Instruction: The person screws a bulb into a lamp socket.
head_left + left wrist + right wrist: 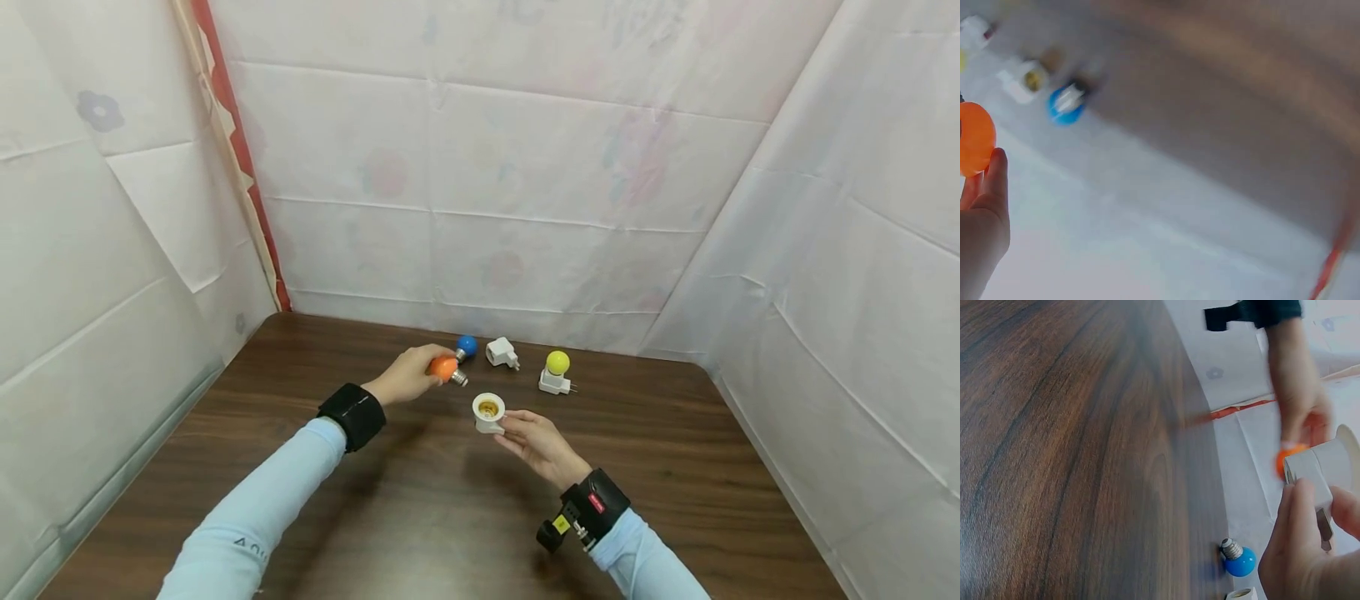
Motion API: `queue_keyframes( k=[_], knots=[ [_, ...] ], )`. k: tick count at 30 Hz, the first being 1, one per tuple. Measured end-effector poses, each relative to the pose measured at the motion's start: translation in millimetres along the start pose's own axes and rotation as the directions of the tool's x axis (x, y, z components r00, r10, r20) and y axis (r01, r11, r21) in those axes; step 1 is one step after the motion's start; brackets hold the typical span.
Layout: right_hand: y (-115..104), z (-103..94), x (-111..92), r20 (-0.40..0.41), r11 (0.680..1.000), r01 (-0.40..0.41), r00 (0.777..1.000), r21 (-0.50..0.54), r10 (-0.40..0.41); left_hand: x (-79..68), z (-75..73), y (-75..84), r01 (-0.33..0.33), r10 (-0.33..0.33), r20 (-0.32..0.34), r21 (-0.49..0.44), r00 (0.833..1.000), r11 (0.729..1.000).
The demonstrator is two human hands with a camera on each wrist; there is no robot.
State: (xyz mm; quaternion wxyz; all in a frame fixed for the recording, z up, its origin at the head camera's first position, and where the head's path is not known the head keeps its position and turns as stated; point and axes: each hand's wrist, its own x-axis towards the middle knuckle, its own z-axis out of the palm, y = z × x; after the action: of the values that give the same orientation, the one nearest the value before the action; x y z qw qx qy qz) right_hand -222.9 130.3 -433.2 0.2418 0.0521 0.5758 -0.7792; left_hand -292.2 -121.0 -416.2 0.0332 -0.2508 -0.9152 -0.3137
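My left hand point(405, 377) pinches an orange light bulb point(443, 368) above the table, its metal screw base pointing to the right. In the left wrist view the same orange bulb point(975, 139) sits at the fingertips, partly cut off by the frame edge. My right hand point(542, 446) grips a white plug-in lamp socket point(489, 423), its round opening facing up and showing a brass-coloured inside. In the right wrist view fingers and thumb clasp the white socket point(1316, 475) by its body. Bulb and socket are apart.
A blue bulb point(467, 345) lies at the back of the dark wooden table point(420, 500). Beside it lies another white socket point(501, 352). Farther right stands a yellow bulb point(557, 362) in a white socket point(553, 383). Pale sheets point(480, 183) hang behind and at both sides.
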Motion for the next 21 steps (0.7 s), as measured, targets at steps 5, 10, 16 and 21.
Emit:
queue_keyframes(
  k=[5,10,16,21],
  knots=[
    [2,0.9,3,0.002,1.000,-0.014,1.000,-0.006,0.014,-5.1,-22.8,40.0,-0.270,0.274,-0.008,0.154,0.962,0.951],
    [1,2.6,4,-0.003,1.000,-0.018,1.000,-0.022,0.018,-15.2,-29.6,72.5,-0.536,0.549,0.071,0.357,0.833,0.765],
    [2,4.4,4,0.005,0.999,-0.025,1.000,-0.025,0.025,-23.7,-26.2,91.4,-0.645,0.669,0.200,0.554,0.716,0.526],
    [3,6.4,4,0.013,0.999,-0.028,0.999,-0.025,0.029,-25.3,-21.7,95.5,-0.639,0.648,0.272,0.635,0.711,0.434]
  ],
)
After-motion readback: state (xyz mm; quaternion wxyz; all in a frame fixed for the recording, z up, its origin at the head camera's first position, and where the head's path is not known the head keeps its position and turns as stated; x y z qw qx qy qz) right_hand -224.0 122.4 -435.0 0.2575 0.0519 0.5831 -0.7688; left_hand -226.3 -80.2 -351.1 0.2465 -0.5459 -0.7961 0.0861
